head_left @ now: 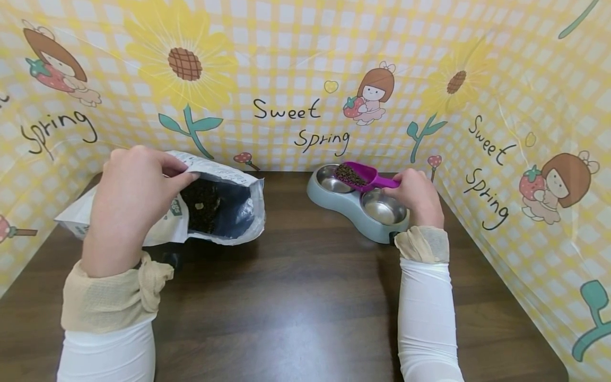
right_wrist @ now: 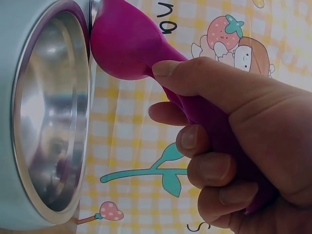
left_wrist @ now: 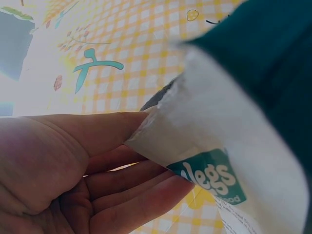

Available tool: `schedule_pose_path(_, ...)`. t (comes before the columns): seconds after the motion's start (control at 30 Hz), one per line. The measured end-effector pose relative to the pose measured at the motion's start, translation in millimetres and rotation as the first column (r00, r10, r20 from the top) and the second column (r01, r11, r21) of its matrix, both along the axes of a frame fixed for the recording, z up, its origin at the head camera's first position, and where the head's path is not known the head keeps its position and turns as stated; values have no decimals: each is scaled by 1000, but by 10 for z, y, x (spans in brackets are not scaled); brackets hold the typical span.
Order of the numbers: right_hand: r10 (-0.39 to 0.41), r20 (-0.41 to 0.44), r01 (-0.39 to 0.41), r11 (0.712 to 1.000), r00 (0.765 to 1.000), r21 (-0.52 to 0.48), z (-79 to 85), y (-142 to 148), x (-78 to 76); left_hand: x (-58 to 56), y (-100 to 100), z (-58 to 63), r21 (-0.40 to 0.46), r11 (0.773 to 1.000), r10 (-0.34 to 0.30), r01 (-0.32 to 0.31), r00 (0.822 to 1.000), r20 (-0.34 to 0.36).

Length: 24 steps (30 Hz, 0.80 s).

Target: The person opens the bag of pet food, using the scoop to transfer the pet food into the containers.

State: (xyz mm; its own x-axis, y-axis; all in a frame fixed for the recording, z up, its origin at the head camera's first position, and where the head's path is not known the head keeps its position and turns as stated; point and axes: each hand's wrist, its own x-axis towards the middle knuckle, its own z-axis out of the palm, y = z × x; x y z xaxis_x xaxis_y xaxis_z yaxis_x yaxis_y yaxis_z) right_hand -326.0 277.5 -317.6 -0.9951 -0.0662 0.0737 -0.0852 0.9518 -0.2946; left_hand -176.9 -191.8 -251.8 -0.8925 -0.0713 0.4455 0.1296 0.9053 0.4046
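Observation:
My right hand [head_left: 420, 196] grips the handle of a magenta scoop [right_wrist: 129, 44], fingers curled round it in the right wrist view. Brown kibble [head_left: 350, 175] fills the scoop, which is held over the far-left bowl of a light blue double pet bowl [head_left: 346, 209]. The near steel bowl [right_wrist: 51, 117] shows bare metal inside. On the left, my left hand [head_left: 138, 199] pinches the torn top edge of a white and green food bag [head_left: 167, 225] between thumb and fingers. The bag's mouth gapes toward the right, with dark kibble [head_left: 202, 207] visible within its silvery lining.
The dark wooden table [head_left: 286, 297] lies under everything. A yellow checked cloth [head_left: 286, 69] with flowers and printed figures rises behind the bowls and along both sides. A small black object [head_left: 172, 259] sits below the bag, partly hidden.

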Motion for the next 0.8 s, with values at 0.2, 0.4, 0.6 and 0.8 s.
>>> schedule_pose_path(0.2,18,-27,-17,999,999,41,18,-43,11,-2,-6,5,-5,1000,-4,4,1000,-1)
schedule_pose_path(0.4,26,-76,-20,997,997,76,26,-84,26,-2,-7,2,1,1000,3,-3,1000,9)
schedule_pose_path(0.6,34,-126,-18,991,991,130,44,-156,41,-3,-5,5,1,1000,3,-3,1000,17)
schedule_pose_path(0.8,20,-147,7,983,989,182,47,-236,42,-1,-2,8,0,1000,-3,3,1000,11)
